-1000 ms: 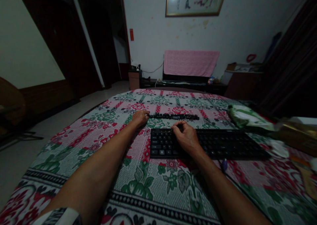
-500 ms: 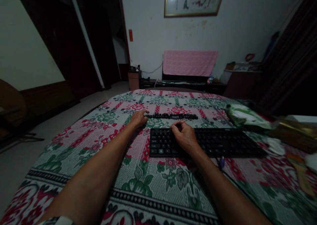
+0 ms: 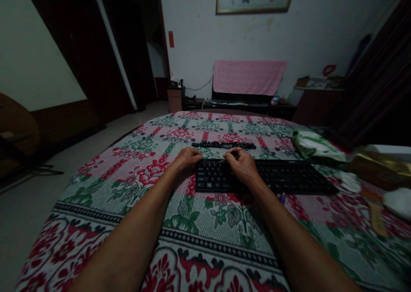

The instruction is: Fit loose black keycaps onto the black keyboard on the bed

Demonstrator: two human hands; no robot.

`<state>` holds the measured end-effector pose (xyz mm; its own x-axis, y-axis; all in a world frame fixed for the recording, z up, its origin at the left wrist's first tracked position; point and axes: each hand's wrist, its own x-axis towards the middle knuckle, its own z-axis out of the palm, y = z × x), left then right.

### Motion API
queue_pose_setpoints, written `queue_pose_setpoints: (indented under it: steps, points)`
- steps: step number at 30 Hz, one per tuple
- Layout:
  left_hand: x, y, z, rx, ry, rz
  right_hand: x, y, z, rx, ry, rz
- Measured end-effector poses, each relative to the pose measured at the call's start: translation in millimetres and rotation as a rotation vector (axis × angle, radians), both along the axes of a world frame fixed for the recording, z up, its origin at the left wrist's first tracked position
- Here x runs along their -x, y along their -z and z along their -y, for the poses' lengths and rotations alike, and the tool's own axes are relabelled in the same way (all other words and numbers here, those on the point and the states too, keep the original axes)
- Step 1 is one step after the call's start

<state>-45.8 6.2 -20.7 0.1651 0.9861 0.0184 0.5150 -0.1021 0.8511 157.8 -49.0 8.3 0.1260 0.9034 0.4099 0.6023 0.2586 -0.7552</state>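
Note:
A black keyboard (image 3: pixel 289 176) lies on the flowered cloth in front of me. Behind it runs a row of small loose black keycaps (image 3: pixel 221 145). My left hand (image 3: pixel 189 158) is at the keyboard's far left corner, thumb and fingers drawn together; whatever is between them is too small to make out. Over the left part of the keys, my right hand (image 3: pixel 241 165) is closed in a pinch above the upper rows. Its fingertips may hold something thin, but it is too dark to name.
To the right lie a green and white packet (image 3: pixel 317 146), a crumpled white tissue (image 3: pixel 349 182) and a flat brush (image 3: pixel 375 215). A purple-tipped thing (image 3: pixel 282 198) sits by the keyboard's near edge. A patterned tablecloth (image 3: pixel 150 172) covers the round table.
My left hand has come from the left end of the keycap row toward me, to the keyboard's corner. The right hand stays pinched over the keys. The view has shifted slightly.

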Motion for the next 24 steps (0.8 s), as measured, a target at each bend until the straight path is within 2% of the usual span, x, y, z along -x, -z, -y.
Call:
queue_pose_setpoints:
  steps: [5,16,24]
  points:
    - [0,0.5,2,-0.107,0.064,-0.088,-3,1,-1,0.012,-0.024,0.116]
    - [-6,-14.4,10,-0.156,0.108,-0.215,4,-4,4,0.033,-0.073,0.300]
    - [-7,-16.8,8,-0.193,0.121,-0.346,12,0,9,-0.040,-0.114,0.429]
